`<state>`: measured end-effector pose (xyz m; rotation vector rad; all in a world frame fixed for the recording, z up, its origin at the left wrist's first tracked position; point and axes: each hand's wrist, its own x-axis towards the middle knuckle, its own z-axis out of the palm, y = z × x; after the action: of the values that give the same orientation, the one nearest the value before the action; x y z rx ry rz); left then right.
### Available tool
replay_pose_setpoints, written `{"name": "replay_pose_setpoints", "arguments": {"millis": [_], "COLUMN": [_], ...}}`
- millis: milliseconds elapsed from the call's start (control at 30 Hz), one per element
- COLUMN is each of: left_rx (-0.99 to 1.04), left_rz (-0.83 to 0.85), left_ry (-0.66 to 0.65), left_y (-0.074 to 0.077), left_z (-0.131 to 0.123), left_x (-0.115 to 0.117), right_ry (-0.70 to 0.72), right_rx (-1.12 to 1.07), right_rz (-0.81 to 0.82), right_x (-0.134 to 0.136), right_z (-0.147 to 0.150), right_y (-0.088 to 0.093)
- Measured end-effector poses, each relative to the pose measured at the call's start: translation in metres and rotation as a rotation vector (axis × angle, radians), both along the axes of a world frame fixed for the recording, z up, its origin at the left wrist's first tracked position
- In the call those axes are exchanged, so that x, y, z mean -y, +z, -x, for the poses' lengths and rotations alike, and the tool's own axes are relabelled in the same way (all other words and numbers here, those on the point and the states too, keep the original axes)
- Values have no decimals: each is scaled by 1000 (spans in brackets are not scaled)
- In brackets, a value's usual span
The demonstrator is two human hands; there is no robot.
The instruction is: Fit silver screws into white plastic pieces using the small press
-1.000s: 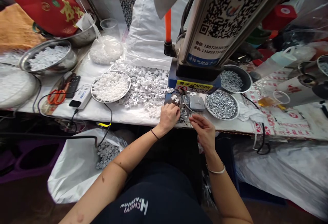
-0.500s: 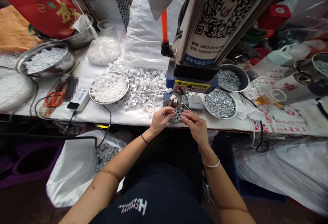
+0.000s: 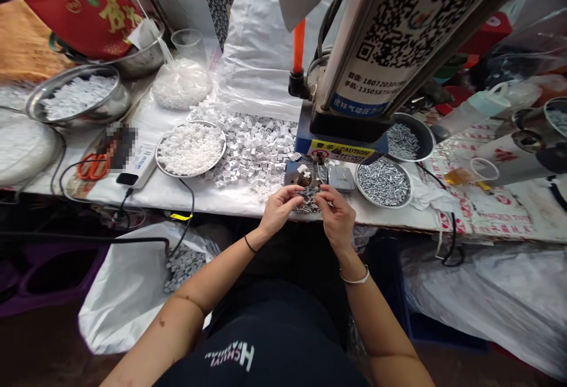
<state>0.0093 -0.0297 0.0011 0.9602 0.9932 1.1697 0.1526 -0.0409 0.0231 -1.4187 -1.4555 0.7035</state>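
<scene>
My left hand (image 3: pixel 280 207) is pinched closed at the table's front edge, over the left side of a small pile of metal pieces (image 3: pixel 309 205). Close to its right, my right hand (image 3: pixel 336 215) pinches with thumb and forefinger over the pile's right side. What either hand holds is too small to make out. Just behind the fingers, a small white piece (image 3: pixel 303 170) sits on the base of a blue press (image 3: pixel 341 145). Loose white square parts (image 3: pixel 252 150) lie left of the press, and a bowl of metal screws (image 3: pixel 384 183) stands to its right.
A plate of white caps (image 3: pixel 191 148) stands left of the loose parts. Farther left are a white power bank (image 3: pixel 140 165), orange-handled scissors (image 3: pixel 93 166) and a steel bowl (image 3: pixel 78 94). A second screw bowl (image 3: pixel 407 137) and a cup of amber liquid (image 3: pixel 460 175) are at right.
The view has shifted slightly, so the press appears farther right. My right hand has moved in over the metal pile, its fingers drawn together, nearer my left hand.
</scene>
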Motion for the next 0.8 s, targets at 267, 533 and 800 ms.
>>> {"name": "replay_pose_setpoints", "arguments": {"millis": [267,533,800], "left_rx": [264,377,-503], "left_rz": [257,368,-148], "left_ry": [34,7,146], "left_y": [7,12,-11], "left_z": [-4,-6,40], "left_x": [-3,-1,-18], "right_ry": [-3,125,63], "right_rx": [-122,-34,54], "right_rz": [76,27,-48], "right_x": [-6,-4,5], "right_z": [0,3,-2], "right_y": [-1,-5,-8]}}
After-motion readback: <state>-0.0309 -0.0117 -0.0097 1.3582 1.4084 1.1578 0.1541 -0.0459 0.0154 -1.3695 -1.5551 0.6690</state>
